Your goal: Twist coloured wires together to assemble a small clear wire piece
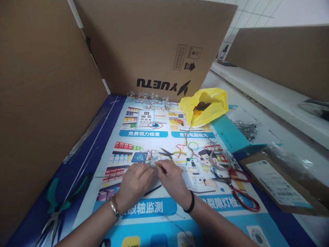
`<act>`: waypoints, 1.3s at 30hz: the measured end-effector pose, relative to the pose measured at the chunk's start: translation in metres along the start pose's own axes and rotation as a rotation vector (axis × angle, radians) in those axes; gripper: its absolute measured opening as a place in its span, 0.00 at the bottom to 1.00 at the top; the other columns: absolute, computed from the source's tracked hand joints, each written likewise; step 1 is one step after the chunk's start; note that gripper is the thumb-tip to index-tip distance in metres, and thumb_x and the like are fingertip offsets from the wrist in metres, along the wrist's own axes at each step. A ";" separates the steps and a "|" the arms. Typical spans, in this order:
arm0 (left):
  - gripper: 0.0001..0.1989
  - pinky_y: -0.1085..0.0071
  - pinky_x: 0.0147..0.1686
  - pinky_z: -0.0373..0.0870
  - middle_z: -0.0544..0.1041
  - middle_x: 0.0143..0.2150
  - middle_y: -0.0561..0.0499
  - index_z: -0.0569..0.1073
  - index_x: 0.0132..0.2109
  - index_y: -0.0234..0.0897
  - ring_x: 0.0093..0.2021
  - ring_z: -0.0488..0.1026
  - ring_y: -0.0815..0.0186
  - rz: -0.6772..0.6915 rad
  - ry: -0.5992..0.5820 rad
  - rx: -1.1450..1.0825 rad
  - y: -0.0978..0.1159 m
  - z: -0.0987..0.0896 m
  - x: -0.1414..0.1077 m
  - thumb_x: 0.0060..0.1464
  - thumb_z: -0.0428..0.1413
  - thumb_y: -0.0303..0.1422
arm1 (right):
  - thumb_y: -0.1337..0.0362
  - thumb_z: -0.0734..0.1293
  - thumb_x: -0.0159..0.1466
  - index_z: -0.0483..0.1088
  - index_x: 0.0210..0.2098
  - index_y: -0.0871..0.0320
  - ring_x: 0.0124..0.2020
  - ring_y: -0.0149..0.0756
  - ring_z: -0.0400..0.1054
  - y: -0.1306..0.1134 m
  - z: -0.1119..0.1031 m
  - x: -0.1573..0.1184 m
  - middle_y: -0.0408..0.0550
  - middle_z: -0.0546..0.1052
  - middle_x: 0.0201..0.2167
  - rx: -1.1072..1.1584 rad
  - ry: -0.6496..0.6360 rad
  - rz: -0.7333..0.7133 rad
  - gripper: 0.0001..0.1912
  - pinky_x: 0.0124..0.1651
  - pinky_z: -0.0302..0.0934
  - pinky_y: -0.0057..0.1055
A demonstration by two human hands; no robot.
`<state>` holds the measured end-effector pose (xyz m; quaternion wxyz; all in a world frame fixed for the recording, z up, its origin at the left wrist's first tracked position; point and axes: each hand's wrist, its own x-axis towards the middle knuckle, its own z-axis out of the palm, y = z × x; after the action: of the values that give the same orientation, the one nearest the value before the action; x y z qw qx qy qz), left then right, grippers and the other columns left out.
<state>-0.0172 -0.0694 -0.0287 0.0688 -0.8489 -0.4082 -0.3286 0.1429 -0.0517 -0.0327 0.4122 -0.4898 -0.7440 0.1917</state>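
My left hand (pixel 135 181) and my right hand (pixel 172 178) meet over the printed sheet, fingertips nearly touching. Both are closed on a small tangle of thin silvery wire (pixel 153 157) with bits of colored thread in it. My fingers hide much of the tangle. Just beyond the right hand lies a small pair of yellow-handled scissors (pixel 177 153). Red, green and yellow threads (pixel 189 147) trail across the sheet from a crumpled yellow bag (pixel 221 103), which stands open with colored contents inside.
Red-handled scissors (pixel 243 195) and a clear tape roll (pixel 220 160) lie at right, near a cardboard package (pixel 288 185). Green-handled pliers (pixel 55 209) and long thin wires (pixel 87 137) are at left. Wire scraps (pixel 151 97) line the cardboard wall (pixel 154 44) behind.
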 end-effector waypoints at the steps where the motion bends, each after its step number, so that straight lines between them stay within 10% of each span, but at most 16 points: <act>1: 0.05 0.65 0.33 0.65 0.72 0.34 0.46 0.70 0.39 0.34 0.34 0.67 0.62 0.020 -0.009 0.009 0.001 0.000 0.001 0.55 0.52 0.24 | 0.75 0.61 0.57 0.72 0.32 0.58 0.32 0.34 0.69 -0.001 0.000 0.000 0.46 0.75 0.28 0.003 -0.005 0.015 0.10 0.37 0.63 0.28; 17: 0.06 0.64 0.34 0.64 0.73 0.36 0.46 0.72 0.38 0.35 0.35 0.67 0.61 -0.059 -0.021 0.000 0.000 0.001 0.001 0.56 0.51 0.25 | 0.74 0.63 0.57 0.75 0.30 0.55 0.30 0.30 0.69 -0.008 -0.013 0.004 0.40 0.77 0.27 0.121 -0.163 0.174 0.11 0.34 0.59 0.22; 39: 0.07 0.67 0.41 0.74 0.77 0.37 0.47 0.72 0.37 0.35 0.40 0.74 0.64 -0.211 0.040 -0.231 0.007 0.009 -0.003 0.56 0.49 0.23 | 0.76 0.62 0.55 0.74 0.35 0.56 0.35 0.32 0.72 -0.007 -0.011 0.004 0.44 0.78 0.33 0.128 -0.139 0.031 0.13 0.40 0.64 0.26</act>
<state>-0.0084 -0.0723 -0.0364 -0.0562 -0.7970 -0.4529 -0.3957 0.1469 -0.0528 -0.0198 0.3872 -0.4594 -0.7492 0.2786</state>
